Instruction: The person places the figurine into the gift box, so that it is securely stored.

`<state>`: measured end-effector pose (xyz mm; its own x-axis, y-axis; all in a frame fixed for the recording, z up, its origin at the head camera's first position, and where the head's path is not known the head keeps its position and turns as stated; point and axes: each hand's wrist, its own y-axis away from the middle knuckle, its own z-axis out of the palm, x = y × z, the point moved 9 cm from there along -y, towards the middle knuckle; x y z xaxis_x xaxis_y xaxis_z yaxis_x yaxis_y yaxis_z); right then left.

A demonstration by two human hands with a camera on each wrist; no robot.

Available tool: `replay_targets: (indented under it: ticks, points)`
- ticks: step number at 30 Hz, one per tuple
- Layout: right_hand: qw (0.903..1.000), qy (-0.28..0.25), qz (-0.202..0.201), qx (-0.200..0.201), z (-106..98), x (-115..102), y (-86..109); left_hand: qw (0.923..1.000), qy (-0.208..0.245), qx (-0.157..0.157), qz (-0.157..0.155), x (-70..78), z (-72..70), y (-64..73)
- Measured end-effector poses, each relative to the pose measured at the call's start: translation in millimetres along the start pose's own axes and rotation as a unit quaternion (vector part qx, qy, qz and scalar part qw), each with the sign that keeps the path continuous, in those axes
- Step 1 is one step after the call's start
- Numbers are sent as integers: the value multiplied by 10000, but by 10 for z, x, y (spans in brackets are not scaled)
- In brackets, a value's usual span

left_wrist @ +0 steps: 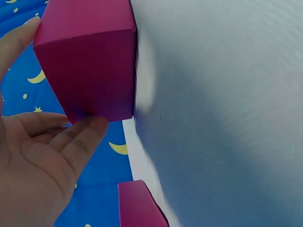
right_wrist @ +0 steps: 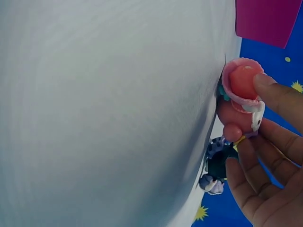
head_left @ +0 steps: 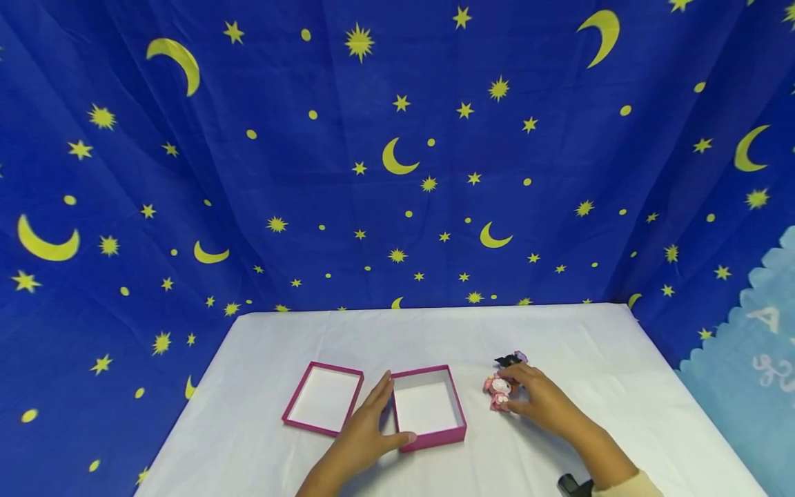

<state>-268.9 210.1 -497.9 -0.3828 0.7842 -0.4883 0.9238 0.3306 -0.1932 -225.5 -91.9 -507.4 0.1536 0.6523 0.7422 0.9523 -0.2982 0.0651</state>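
Note:
My left hand (head_left: 362, 433) holds the near-left part of an open magenta box (head_left: 435, 440) with a white inside. Its thumb lies at the front rim and its fingers run along the left side, as the left wrist view also shows. To the right of the box, my right hand (head_left: 546, 404) pinches a small pink toy figurine (head_left: 499, 392) between thumb and fingers; it is standing on the white cloth. In the right wrist view the figurine (right_wrist: 236, 116) shows a round pink head part. Just behind it lies a black and purple figurine (head_left: 509, 359), partly hidden by the hand.
A magenta-rimmed box lid (head_left: 302, 426), white inside up, lies left of the box. White cloth (head_left: 559, 328) covers the table. Blue fabric (head_left: 348, 193) with moons and stars hangs behind and beside it. A black object (head_left: 574, 486) is near the right wrist.

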Motion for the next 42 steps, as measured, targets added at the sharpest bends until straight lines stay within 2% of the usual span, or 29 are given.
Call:
replay_targets:
  ticks: [16, 27, 35, 42]
  points:
    - [9997, -194, 12, 170, -27, -85, 13, 9996, 40, -105, 251, 11, 34, -15]
    - [9919, -1228, -172, 288, -69, -269, -36, 9995, 80, -161, 241, 4, 60, -48]
    - [9882, -1420, -366, 437, -92, -437, -68, 9995, 175, -89, 232, 17, 83, -57]
    - [9856, -1582, -510, 317, -49, -581, -94, 9995, 112, -14, 286, 34, 97, -70]
